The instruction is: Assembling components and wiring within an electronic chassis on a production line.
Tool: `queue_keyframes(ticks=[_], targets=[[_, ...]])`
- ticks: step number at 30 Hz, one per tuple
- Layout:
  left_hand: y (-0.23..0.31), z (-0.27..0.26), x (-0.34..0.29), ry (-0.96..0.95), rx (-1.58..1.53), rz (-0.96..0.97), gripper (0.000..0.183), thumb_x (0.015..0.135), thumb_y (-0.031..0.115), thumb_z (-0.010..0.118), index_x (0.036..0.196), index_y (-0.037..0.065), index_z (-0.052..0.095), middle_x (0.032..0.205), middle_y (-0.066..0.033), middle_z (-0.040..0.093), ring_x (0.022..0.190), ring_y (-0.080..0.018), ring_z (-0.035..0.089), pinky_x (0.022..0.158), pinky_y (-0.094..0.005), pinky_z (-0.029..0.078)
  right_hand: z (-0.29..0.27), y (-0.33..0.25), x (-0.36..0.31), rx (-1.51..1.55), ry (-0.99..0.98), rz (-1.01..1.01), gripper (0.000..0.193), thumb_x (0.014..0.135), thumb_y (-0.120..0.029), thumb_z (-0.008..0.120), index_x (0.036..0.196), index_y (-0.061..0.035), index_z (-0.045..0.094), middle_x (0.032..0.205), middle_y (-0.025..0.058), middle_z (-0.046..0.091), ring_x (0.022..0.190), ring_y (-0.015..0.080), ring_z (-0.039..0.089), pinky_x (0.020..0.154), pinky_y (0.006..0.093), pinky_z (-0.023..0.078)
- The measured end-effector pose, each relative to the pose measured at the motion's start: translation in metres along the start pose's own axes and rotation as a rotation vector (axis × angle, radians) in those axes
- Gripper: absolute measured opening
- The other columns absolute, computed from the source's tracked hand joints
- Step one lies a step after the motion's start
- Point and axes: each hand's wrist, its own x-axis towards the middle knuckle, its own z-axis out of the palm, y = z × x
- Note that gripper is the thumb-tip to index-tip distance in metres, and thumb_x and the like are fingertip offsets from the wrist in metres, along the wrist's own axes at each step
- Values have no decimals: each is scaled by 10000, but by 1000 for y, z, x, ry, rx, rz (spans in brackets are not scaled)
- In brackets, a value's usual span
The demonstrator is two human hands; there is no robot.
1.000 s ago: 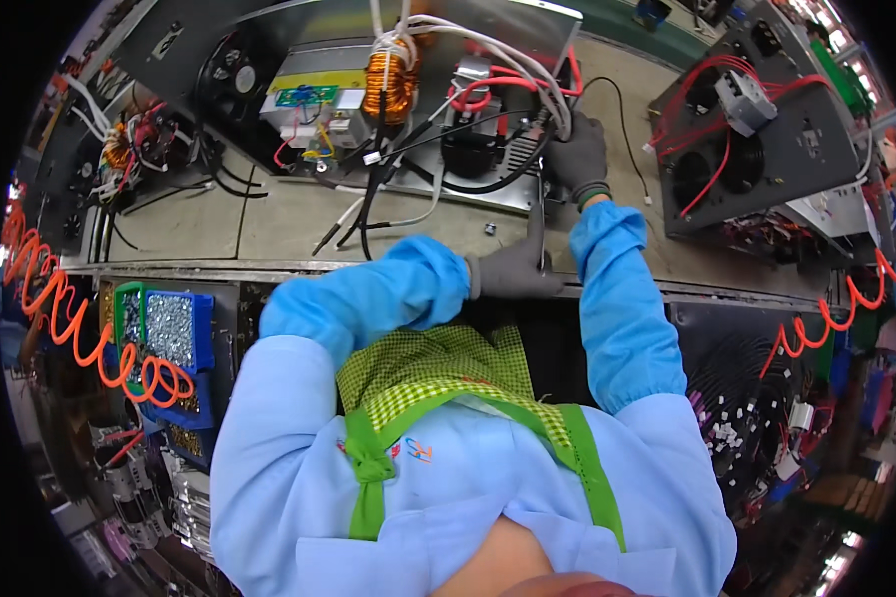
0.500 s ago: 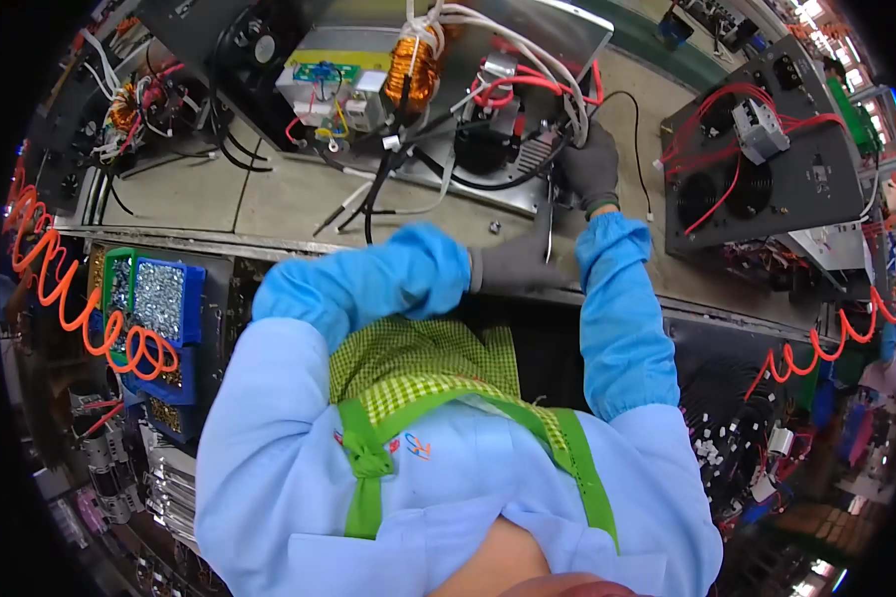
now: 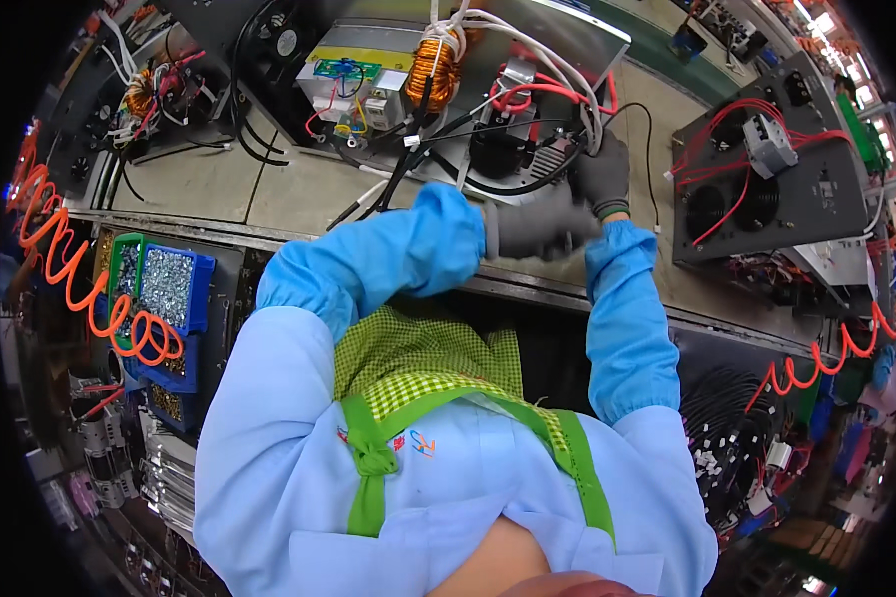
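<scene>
My left hand point(image 3: 540, 227), in a grey glove, is curled at the bench's near edge, beside the right wrist. Motion blurs its fingers, and what they grip cannot be made out. Gloved as well, my right hand point(image 3: 602, 181) is curled at the right end of an opened metal chassis point(image 3: 558, 45), against white cables point(image 3: 553, 52) and a black cable. Its fingertips are partly hidden there. Inside the chassis are a copper-wound coil point(image 3: 433, 72), a green circuit board point(image 3: 346, 71), red wires point(image 3: 528, 90) and a round black part point(image 3: 503, 149).
On the right stands a dark housing point(image 3: 767, 189) with fans and red wires. Another wired unit point(image 3: 139, 95) sits at the far left. Blue and green bins point(image 3: 207, 289) of screws are at the left, near an orange coiled hose point(image 3: 55, 239). A second coiled hose point(image 3: 834, 363) hangs right.
My left hand has risen toward the right wrist, its fingers now curled in. My right hand stays beside the chassis cables. The whole view has shifted slightly.
</scene>
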Motion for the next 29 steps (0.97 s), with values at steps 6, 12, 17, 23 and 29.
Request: queue_keyframes(ticks=[6, 12, 17, 23, 29], targets=[[-40, 8, -13, 198, 536, 213, 1089, 792, 271, 669, 1374, -103, -172, 696, -77, 551, 562, -135, 521, 476, -285, 438, -3, -3, 7, -34, 27, -78, 358, 719, -275, 656, 993, -56, 583, 925, 238, 571, 923, 430, 541, 833, 480, 438], [-53, 8, -11, 212, 562, 198, 1108, 797, 244, 653, 1393, -7, -246, 756, -106, 571, 580, -141, 543, 488, -282, 445, 0, 2, 9, 8, -1, -37, 407, 725, -273, 648, 1060, -47, 596, 956, 249, 576, 933, 440, 538, 828, 482, 440], [-67, 14, 30, 667, 80, 375, 500, 832, 280, 580, 1240, 19, 453, 775, -99, 594, 682, -178, 584, 584, -347, 485, -10, -7, 10, -129, -129, -216, 404, 802, -248, 578, 1196, -157, 587, 941, 174, 663, 852, 377, 633, 728, 476, 484], [-110, 46, -116, 544, 674, 387, 598, 907, 314, 503, 1400, 35, 311, 929, -153, 651, 868, -304, 624, 793, -416, 486, -22, -26, 0, 124, -234, -164, 233, 805, -215, 604, 897, -6, 652, 836, 150, 663, 772, 309, 636, 670, 426, 464], [-137, 16, -377, 1476, 1264, 168, 654, 849, 209, 564, 1440, 318, 306, 830, -211, 630, 768, -371, 635, 716, -464, 506, -5, -34, 12, 241, -456, 213, 366, 838, -298, 640, 1103, -45, 643, 1018, 145, 669, 891, 295, 621, 770, 364, 474]])
